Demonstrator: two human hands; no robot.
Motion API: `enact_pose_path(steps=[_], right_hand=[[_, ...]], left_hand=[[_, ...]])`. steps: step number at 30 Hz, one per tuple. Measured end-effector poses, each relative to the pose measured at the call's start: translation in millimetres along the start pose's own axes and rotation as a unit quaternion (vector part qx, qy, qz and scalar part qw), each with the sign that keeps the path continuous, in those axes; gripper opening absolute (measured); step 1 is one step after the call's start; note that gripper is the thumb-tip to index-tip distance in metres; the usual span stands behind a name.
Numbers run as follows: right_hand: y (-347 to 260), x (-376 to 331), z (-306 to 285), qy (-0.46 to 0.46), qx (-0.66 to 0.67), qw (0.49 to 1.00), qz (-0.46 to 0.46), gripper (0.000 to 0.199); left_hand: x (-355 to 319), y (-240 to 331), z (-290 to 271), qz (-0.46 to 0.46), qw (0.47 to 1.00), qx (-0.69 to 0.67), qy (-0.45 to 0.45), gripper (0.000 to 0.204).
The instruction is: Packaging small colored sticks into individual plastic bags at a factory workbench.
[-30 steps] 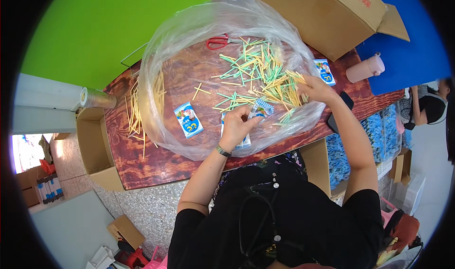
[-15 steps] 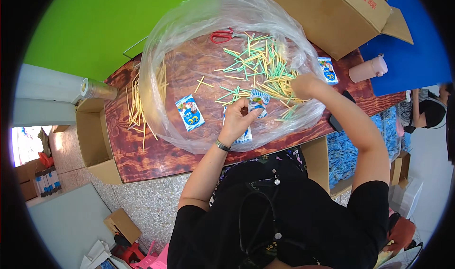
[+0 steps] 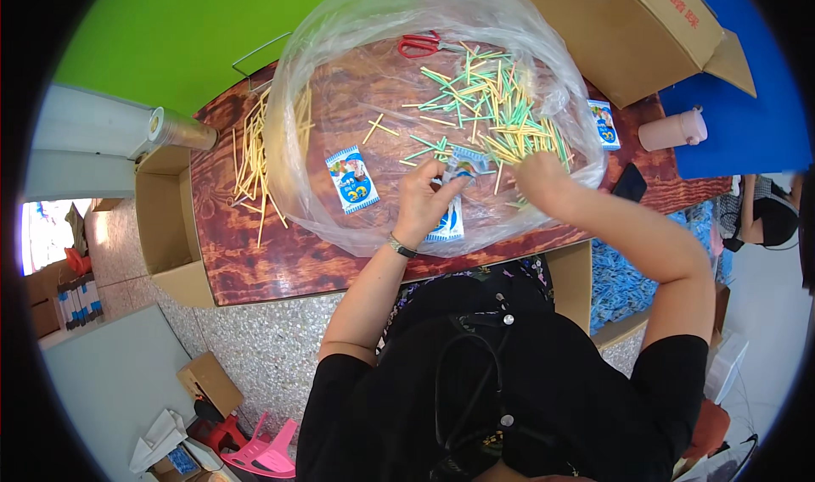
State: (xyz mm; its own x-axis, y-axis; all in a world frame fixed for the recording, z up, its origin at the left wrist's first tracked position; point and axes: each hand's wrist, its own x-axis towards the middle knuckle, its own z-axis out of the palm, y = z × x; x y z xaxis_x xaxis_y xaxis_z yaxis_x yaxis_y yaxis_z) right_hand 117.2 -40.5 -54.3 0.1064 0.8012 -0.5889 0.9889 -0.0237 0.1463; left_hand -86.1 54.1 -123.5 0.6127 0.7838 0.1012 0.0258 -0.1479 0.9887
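Observation:
My left hand holds a small blue and white packet just above the wooden table. My right hand rests on the near edge of a pile of green and yellow sticks, fingers closed around a few of them. The pile lies on a big clear plastic sheet. Another blue packet lies flat to the left of my left hand, and one more packet lies under my left wrist.
Loose yellow sticks lie at the table's left. Red scissors sit at the far side. A blue packet, a pink cup and a dark phone are on the right. Cardboard boxes flank the table.
My right hand has drawn back from the far right of the stick pile toward me. My left hand has lifted the packet slightly and moved a little right.

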Motion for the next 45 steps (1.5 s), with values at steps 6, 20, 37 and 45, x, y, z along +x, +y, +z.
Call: enact_pose_path(steps=[6, 20, 37, 45], right_hand=[[23, -1, -5, 0.052, 0.071, 0.992, -0.085, 0.018], [36, -32, -130, 0.022, 0.265, 0.924, -0.274, 0.026], [1, -49, -175, 0.171, 0.086, 0.945, -0.264, 0.042], [8, -3, -80, 0.249, 0.273, 0.904, -0.214, 0.045]], left_hand=[[-2, 25, -3, 0.076, 0.994, 0.071, 0.044, 0.028], [5, 42, -2, 0.245, 0.941, 0.209, 0.105, 0.029], [7, 41, -4, 0.282, 0.936, 0.190, 0.092, 0.047], [-4, 44, -31, 0.079, 0.994, -0.025, 0.070, 0.026]])
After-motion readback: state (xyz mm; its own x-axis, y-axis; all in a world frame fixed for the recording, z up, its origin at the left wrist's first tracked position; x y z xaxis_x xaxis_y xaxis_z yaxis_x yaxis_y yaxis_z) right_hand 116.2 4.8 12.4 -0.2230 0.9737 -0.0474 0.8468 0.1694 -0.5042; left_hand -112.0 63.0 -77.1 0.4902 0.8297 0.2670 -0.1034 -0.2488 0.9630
